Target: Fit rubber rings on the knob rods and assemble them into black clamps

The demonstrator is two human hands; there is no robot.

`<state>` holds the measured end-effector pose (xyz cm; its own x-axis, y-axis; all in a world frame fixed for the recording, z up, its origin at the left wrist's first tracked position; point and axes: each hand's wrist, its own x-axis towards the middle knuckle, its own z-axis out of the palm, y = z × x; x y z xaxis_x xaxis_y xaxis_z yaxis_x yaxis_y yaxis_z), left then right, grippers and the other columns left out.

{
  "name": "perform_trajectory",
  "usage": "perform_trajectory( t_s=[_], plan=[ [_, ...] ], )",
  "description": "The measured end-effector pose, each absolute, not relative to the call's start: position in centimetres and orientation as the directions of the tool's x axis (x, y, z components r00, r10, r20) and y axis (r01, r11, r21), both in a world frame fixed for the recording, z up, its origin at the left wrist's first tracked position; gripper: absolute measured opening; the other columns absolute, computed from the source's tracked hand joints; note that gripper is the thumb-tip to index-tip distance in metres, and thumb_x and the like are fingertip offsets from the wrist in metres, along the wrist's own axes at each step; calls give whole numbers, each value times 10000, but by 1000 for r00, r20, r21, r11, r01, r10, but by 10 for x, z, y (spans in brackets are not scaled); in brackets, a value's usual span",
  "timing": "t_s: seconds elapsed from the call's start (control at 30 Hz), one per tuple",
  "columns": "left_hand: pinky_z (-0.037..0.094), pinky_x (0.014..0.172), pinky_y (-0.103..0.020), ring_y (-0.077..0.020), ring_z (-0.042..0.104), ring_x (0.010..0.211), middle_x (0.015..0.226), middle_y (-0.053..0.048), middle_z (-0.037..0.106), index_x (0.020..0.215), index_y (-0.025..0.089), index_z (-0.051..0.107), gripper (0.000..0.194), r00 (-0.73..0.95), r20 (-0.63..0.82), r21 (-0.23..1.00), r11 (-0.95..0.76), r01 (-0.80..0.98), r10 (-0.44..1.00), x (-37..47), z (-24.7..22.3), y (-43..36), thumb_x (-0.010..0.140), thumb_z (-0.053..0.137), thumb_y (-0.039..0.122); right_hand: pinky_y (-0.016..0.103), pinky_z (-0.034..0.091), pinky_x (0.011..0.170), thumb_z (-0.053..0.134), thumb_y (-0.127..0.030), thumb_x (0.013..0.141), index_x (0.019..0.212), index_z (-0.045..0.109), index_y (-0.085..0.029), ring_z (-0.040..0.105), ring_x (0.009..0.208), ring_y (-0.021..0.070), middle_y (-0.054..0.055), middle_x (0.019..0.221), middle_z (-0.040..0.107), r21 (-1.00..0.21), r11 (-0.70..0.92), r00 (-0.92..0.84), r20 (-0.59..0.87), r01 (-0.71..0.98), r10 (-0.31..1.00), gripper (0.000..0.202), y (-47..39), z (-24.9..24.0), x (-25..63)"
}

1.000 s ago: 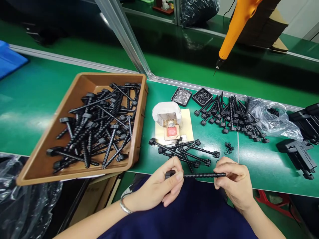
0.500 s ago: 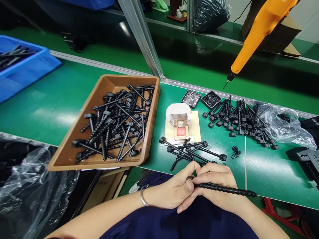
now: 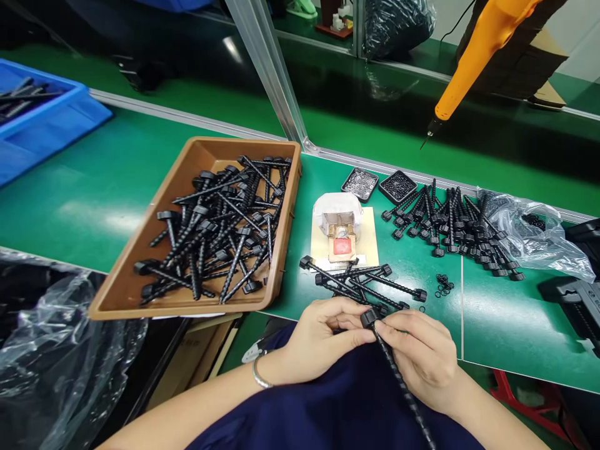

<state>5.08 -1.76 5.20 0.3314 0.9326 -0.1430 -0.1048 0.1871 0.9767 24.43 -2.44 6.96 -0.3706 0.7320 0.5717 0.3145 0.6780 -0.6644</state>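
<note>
A black ribbed rod with a hexagonal head slants down across my lap, its head up between both hands. My left hand pinches that head between thumb and forefinger. With its fingertips, my right hand grips the shaft just below the head. Beyond my hands, several similar black rods lie crossed on the green bench. A few small black rings lie to the right of them. Behind the loose rods stands a white block fixture with a red patch on a yellowish base.
Many black rods fill a brown tray at left; another rod pile lies at right beside a clear plastic bag. Two small black trays hold tiny parts. An orange electric screwdriver hangs above. A blue bin sits far left.
The rod has swung from nearly level, pointing right, to slanting steeply down toward me. My fingers have shifted around its head, which is now in plain sight.
</note>
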Motion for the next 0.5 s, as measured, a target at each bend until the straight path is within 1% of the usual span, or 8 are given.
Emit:
perform_trajectory(
  t_s=[0.07,0.1,0.17,0.2,0.27,0.33,0.4,0.5],
  plan=[
    [566,609,-233,-137,671,603,734,-39,730,890,143,740,151,323,-75,992,104,-75,944,46,55,-14,749,793,146,280,587,655,485,51,857,1148,677,-176,666,798,169,105,933,678,-762,592,-352,495,263,794,416,-26,70,247],
    [557,610,-220,-131,666,599,721,-35,731,909,146,756,176,337,-18,998,35,-45,942,44,58,-12,740,788,110,267,594,662,498,30,868,1138,686,-194,673,792,155,101,979,669,-828,513,-314,437,225,843,399,-26,70,248],
    [538,604,-200,-124,654,591,694,-36,727,971,136,753,219,394,123,987,-152,44,911,40,65,-8,760,756,75,241,608,656,615,-73,872,1095,708,-212,687,742,131,86,1029,657,-951,288,-241,255,115,936,279,-24,71,248],
    [528,598,-194,-123,647,590,690,-41,722,999,124,739,220,437,183,964,-247,94,881,39,68,-7,786,728,71,230,612,645,702,-143,839,1055,722,-209,691,711,126,72,1007,663,-987,153,-238,136,53,962,227,-23,72,247],
    [511,589,-194,-123,628,595,709,-54,711,1000,109,709,176,530,242,910,-380,168,813,38,74,-5,834,670,70,211,606,619,836,-251,723,955,733,-189,693,659,127,33,872,684,-991,-124,-310,-106,-40,945,261,-18,73,244],
    [490,576,-201,-126,601,595,714,-57,692,974,105,685,137,585,236,888,-417,195,776,39,78,-5,850,640,70,184,581,590,884,-294,651,865,716,-174,683,615,119,-3,724,683,-942,-329,-391,-280,-64,877,298,-15,73,241],
    [470,562,-206,-127,571,588,683,-44,660,957,102,663,110,593,235,879,-429,209,770,41,78,-7,854,631,80,159,552,565,893,-303,634,816,683,-168,669,585,104,-17,668,680,-912,-406,-400,-350,-63,847,310,-14,72,239],
    [444,541,-205,-120,528,557,614,-12,597,893,102,638,48,577,221,885,-410,219,786,43,75,-11,856,612,86,152,537,526,849,-311,705,799,640,-170,657,545,96,-19,652,672,-935,-349,-386,-300,-62,872,269,-18,70,236]
  ],
)
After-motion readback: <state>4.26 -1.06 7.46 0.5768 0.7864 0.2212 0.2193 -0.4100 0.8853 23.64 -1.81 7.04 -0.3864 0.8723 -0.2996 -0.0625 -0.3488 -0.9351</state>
